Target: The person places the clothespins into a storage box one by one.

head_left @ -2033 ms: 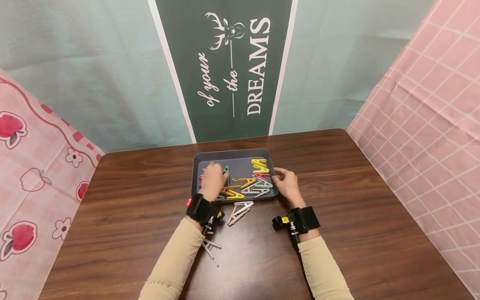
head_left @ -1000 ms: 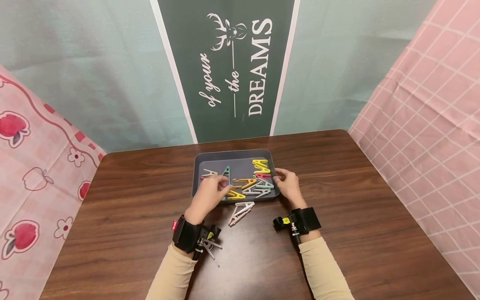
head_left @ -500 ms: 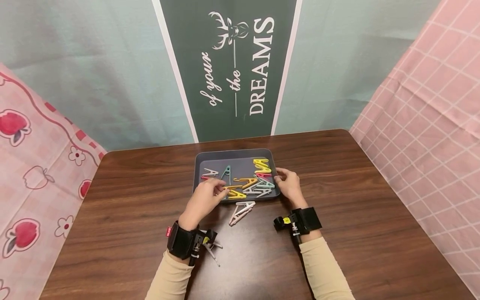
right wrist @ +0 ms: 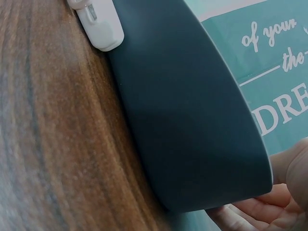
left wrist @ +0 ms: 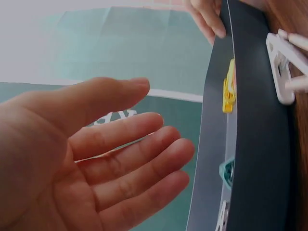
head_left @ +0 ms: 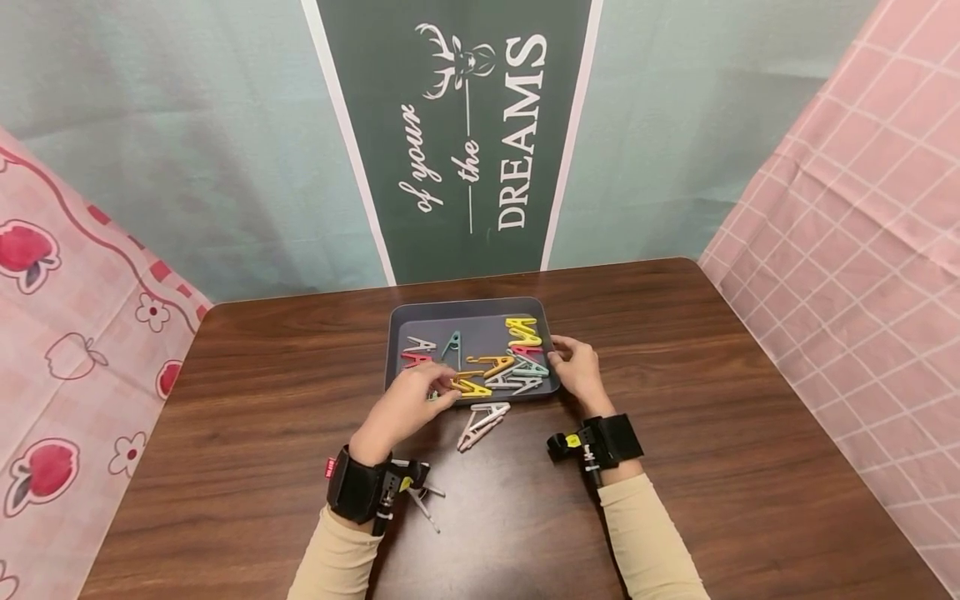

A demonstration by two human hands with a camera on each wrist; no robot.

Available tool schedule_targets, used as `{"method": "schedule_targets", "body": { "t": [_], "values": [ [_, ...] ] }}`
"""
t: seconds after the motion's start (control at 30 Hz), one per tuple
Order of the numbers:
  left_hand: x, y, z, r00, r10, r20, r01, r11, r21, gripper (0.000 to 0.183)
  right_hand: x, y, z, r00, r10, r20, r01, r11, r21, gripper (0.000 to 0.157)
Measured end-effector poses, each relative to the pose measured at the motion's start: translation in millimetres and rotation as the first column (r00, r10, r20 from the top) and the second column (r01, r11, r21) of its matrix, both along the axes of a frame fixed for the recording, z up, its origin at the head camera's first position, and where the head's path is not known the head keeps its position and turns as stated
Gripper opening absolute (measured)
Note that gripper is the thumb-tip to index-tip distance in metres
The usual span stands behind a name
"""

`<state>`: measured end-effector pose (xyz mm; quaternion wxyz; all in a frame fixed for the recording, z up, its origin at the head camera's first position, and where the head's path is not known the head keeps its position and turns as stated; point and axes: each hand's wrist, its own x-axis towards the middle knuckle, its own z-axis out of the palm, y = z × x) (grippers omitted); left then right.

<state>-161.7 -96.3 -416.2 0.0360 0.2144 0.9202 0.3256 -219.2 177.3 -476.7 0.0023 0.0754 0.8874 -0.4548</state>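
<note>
A dark grey tray on the table holds several clothespins. My left hand is over its front left edge, fingers loosely extended and thumb apart; in the left wrist view the palm is bare. Near those fingertips lie a yellow clothespin and an orange one. A red clothespin, a grey one and a teal one lie at the tray's left. My right hand holds the tray's right side, fingers along the outer wall; the right wrist view shows them partly hidden behind the corner.
White and pale pink clothespins lie on the wooden table in front of the tray. Another pale clothespin is beside the left wrist strap. More clothespins, including yellow ones, crowd the tray's right side. Cloth curtains surround the table.
My left hand has drawn back toward the tray's front left, its fingers loosening. The grey and red clothespins at the left have come into sight. My right hand has stayed at the tray's side.
</note>
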Motion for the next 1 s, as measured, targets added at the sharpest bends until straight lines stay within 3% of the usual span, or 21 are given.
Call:
{"method": "schedule_targets", "body": {
  "t": [0.17,0.4,0.5,0.77,1.0],
  "values": [
    [4.8,7.0,1.6,0.999,-0.05,-0.005,0.05,0.998,-0.026,0.027,0.0,-0.7,-0.1,1.0,0.004,-0.003,-0.004,1.0,-0.009,0.037],
    [14.6,15.6,6.3,1.0,0.001,-0.004,-0.001,0.99,-0.14,0.025,0.0,-0.7,-0.2,1.0,0.007,0.004,-0.007,1.0,-0.012,0.037],
    [18.5,19.8,6.9,1.0,-0.016,-0.005,0.014,0.985,-0.17,0.021,-0.3,-0.5,-0.6,1.0,0.002,0.008,-0.002,1.0,-0.004,0.037],
    [21.9,29.7,1.9,0.997,-0.07,0.02,0.072,0.968,-0.241,0.016,-0.2,-0.2,-0.5,1.0,-0.007,0.014,0.007,1.0,0.008,0.038],
    [26.3,38.9,-8.2,0.999,-0.044,-0.011,0.038,0.945,-0.326,0.024,0.1,0.2,-0.4,1.0,0.0,-0.001,0.0,1.0,0.009,0.037]
  ]
}}
